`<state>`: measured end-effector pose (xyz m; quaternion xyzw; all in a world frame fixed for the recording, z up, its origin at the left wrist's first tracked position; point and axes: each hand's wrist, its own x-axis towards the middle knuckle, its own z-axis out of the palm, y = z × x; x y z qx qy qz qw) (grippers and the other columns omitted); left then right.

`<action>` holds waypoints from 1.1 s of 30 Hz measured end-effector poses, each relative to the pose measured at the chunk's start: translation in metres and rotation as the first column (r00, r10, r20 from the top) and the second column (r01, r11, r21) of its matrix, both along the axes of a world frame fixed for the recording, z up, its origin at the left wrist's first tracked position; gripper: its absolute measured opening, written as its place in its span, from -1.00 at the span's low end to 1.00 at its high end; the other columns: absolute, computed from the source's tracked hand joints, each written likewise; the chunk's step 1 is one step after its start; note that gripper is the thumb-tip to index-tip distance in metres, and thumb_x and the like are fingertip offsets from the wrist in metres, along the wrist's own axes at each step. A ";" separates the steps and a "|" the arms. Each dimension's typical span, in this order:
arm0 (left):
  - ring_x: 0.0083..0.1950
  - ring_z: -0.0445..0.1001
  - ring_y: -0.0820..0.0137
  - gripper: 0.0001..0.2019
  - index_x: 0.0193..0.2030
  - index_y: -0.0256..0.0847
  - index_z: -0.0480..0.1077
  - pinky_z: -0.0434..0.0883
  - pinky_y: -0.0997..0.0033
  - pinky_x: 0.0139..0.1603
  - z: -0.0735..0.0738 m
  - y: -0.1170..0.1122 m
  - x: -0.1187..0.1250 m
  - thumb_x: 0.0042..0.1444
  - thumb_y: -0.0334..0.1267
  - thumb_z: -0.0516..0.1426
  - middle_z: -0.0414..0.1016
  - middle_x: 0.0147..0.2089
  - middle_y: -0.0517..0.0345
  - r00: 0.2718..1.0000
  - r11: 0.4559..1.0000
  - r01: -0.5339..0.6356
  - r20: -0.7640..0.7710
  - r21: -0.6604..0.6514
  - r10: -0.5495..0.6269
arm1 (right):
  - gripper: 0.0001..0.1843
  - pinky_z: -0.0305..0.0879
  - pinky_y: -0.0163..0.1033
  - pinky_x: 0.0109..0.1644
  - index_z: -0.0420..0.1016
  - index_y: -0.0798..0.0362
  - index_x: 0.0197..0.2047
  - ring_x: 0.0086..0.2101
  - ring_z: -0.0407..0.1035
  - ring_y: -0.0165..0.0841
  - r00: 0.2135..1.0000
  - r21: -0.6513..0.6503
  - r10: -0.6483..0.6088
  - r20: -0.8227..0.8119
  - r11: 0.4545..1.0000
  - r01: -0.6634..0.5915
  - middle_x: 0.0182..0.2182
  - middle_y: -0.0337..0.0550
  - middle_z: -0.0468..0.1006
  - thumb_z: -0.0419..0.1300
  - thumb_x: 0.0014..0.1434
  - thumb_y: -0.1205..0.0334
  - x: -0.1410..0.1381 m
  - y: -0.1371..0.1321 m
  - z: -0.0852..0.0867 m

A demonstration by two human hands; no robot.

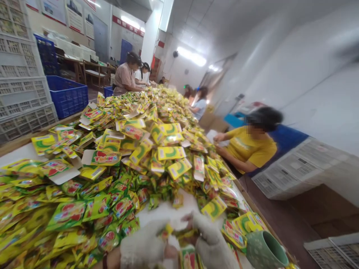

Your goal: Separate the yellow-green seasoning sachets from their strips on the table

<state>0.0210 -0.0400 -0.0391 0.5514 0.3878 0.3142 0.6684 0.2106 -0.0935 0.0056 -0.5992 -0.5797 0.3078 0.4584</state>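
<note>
My left hand [146, 243], in a white glove with bare fingertips, is closed on a small yellow packet [168, 228], smeared by motion. Opposite it, my gloved right hand [211, 239] has its fingers curled inward; whatever they grip is blurred. A small carton with a watermelon print [187, 257] stands upright below and between my hands. Green and yellow candy packets [67, 213] lie heaped to the left. Yellow-green cartons [171, 152], several with open flaps, are piled beyond. One carton [214, 208] lies just past my right fingers.
A green cup [266, 249] stands by the table's right edge. A person in a yellow shirt [249, 147] sits at the right side; other people work farther along. White crates [25, 74] and a blue crate [68, 95] stand at left, more white crates [297, 166] at right.
</note>
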 end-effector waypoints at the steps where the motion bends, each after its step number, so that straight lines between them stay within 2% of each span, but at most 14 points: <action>1: -0.25 0.44 0.22 -0.56 -0.20 -0.09 0.43 0.40 0.25 -0.21 0.004 0.003 -0.001 -0.32 -0.14 0.32 0.48 -0.36 0.16 0.990 0.991 0.023 -0.138 0.132 -0.004 | -0.84 0.45 -0.25 -0.36 0.51 0.03 -0.38 -0.37 0.45 -0.27 1.000 -0.039 -0.012 -0.003 0.999 0.011 -0.37 -0.10 0.54 0.27 -0.02 0.14 0.002 0.000 0.001; 2: -0.21 0.44 0.19 -0.57 -0.16 -0.12 0.41 0.38 0.20 -0.14 0.007 0.007 -0.002 -0.26 -0.15 0.29 0.49 -0.29 0.12 0.948 0.958 0.026 -0.311 0.284 0.066 | -0.81 0.44 -0.26 -0.38 0.48 0.05 -0.33 -0.40 0.43 -0.29 0.998 -0.071 -0.058 -0.017 0.996 0.057 -0.40 -0.12 0.52 0.27 0.00 0.13 0.005 0.001 0.001; 4: -0.12 0.41 0.09 -0.58 -0.12 -0.21 0.38 0.34 0.07 -0.04 0.011 0.014 -0.001 -0.17 -0.15 0.22 0.46 -0.18 -0.03 0.782 0.848 0.098 -0.567 0.520 0.258 | -0.68 0.39 -0.30 -0.48 0.41 0.06 -0.21 -0.50 0.36 -0.36 0.975 -0.104 -0.216 -0.060 0.972 0.209 -0.47 -0.20 0.47 0.25 0.04 0.03 0.006 0.001 -0.002; 6: -0.08 0.39 0.04 -0.59 -0.10 -0.26 0.36 0.31 0.02 -0.02 0.011 0.016 0.001 -0.13 -0.17 0.19 0.43 -0.13 -0.11 0.649 0.760 0.209 -0.668 0.616 0.363 | -0.56 0.34 -0.33 -0.55 0.34 0.05 -0.12 -0.57 0.31 -0.40 0.929 -0.090 -0.358 -0.095 0.932 0.350 -0.48 -0.24 0.44 0.23 0.06 -0.08 0.000 0.002 -0.007; 8: -0.06 0.39 0.04 -0.60 -0.09 -0.26 0.34 0.32 0.05 -0.02 0.007 0.013 0.004 -0.13 -0.21 0.17 0.41 -0.12 -0.11 0.610 0.721 0.285 -0.700 0.632 0.372 | -0.53 0.31 -0.34 -0.58 0.32 0.06 -0.10 -0.61 0.27 -0.43 0.914 -0.067 -0.395 -0.092 0.918 0.390 -0.48 -0.25 0.43 0.21 0.06 -0.12 -0.012 0.004 -0.012; 11: -0.05 0.38 0.08 -0.62 -0.10 -0.23 0.33 0.34 0.10 -0.01 -0.002 0.008 0.007 -0.11 -0.20 0.16 0.40 -0.10 -0.09 0.634 0.691 0.310 -0.684 0.653 0.362 | -0.62 0.28 -0.35 -0.54 0.38 0.06 -0.20 -0.60 0.24 -0.44 0.949 -0.076 -0.312 -0.035 0.948 0.309 -0.51 -0.25 0.42 0.18 0.11 -0.09 -0.025 0.006 -0.014; 14: -0.06 0.38 0.10 -0.67 -0.13 -0.23 0.33 0.35 0.12 -0.01 -0.008 0.009 0.006 -0.06 -0.17 0.15 0.39 -0.11 -0.08 0.657 0.656 0.305 -0.651 0.690 0.380 | -0.65 0.26 -0.36 -0.49 0.41 0.08 -0.27 -0.52 0.28 -0.41 0.987 -0.160 -0.154 -0.035 0.976 0.146 -0.49 -0.22 0.44 0.17 0.12 -0.07 -0.023 0.007 -0.014; 17: -0.10 0.37 0.12 -0.74 -0.21 -0.21 0.33 0.36 0.14 -0.06 -0.009 0.013 0.004 -0.06 -0.19 0.14 0.39 -0.15 -0.05 0.665 0.639 0.340 -0.657 0.689 0.355 | -0.64 0.25 -0.36 -0.45 0.42 0.10 -0.32 -0.47 0.28 -0.41 0.996 -0.256 -0.028 -0.084 0.967 0.006 -0.49 -0.23 0.43 0.22 0.08 -0.06 -0.008 0.007 -0.017; 19: -0.11 0.37 0.12 -0.74 -0.21 -0.21 0.33 0.36 0.14 -0.07 -0.008 0.015 0.003 -0.08 -0.20 0.15 0.39 -0.16 -0.04 0.685 0.629 0.354 -0.650 0.692 0.330 | -0.65 0.26 -0.35 -0.41 0.44 0.11 -0.32 -0.47 0.28 -0.42 0.994 -0.296 0.000 -0.113 0.955 -0.034 -0.49 -0.25 0.43 0.26 0.04 -0.04 0.001 0.007 -0.019; 21: -0.10 0.37 0.13 -0.69 -0.17 -0.21 0.32 0.36 0.13 -0.05 -0.008 0.016 0.002 -0.08 -0.17 0.16 0.39 -0.15 -0.03 0.714 0.642 0.324 -0.624 0.695 0.316 | -0.65 0.28 -0.34 -0.39 0.46 0.11 -0.30 -0.45 0.29 -0.40 0.993 -0.289 -0.006 -0.117 0.957 -0.028 -0.47 -0.23 0.45 0.27 0.03 -0.02 0.004 0.007 -0.020; 24: -0.06 0.37 0.14 -0.57 -0.08 -0.21 0.30 0.35 0.16 -0.03 -0.009 0.016 0.002 -0.09 -0.10 0.19 0.38 -0.10 -0.03 0.754 0.703 0.253 -0.590 0.665 0.288 | -0.70 0.28 -0.33 -0.37 0.50 0.11 -0.33 -0.42 0.31 -0.38 0.997 -0.248 0.004 -0.071 0.968 -0.022 -0.45 -0.20 0.47 0.25 0.04 0.02 0.004 0.006 -0.015; 26: -0.08 0.38 0.16 -0.56 -0.08 -0.20 0.30 0.36 0.19 -0.07 -0.010 0.015 0.001 -0.11 -0.10 0.21 0.39 -0.12 0.00 0.772 0.720 0.263 -0.587 0.643 0.243 | -0.73 0.27 -0.34 -0.38 0.51 0.11 -0.38 -0.43 0.30 -0.38 0.997 -0.259 0.055 -0.062 0.963 -0.069 -0.47 -0.21 0.47 0.25 0.03 0.04 0.004 0.006 -0.011; 28: -0.13 0.38 0.18 -0.65 -0.15 -0.19 0.32 0.36 0.20 -0.11 -0.010 0.015 0.001 -0.09 -0.13 0.18 0.40 -0.17 0.01 0.774 0.685 0.317 -0.596 0.656 0.213 | -0.74 0.26 -0.34 -0.42 0.52 0.11 -0.44 -0.47 0.29 -0.39 0.996 -0.278 0.078 -0.052 0.956 -0.089 -0.52 -0.24 0.45 0.27 0.00 0.05 0.007 0.007 -0.008; 33: -0.10 0.36 0.10 -0.68 -0.13 -0.20 0.35 0.32 0.08 -0.08 -0.012 0.012 0.002 -0.04 -0.15 0.15 0.40 -0.07 -0.07 0.722 0.474 0.490 -0.646 0.731 0.249 | -0.80 0.17 -0.38 -0.49 0.50 0.09 -0.52 -0.53 0.25 -0.42 0.993 -0.317 0.108 0.047 0.944 -0.088 -0.60 -0.30 0.41 0.28 -0.06 0.12 0.016 0.014 -0.009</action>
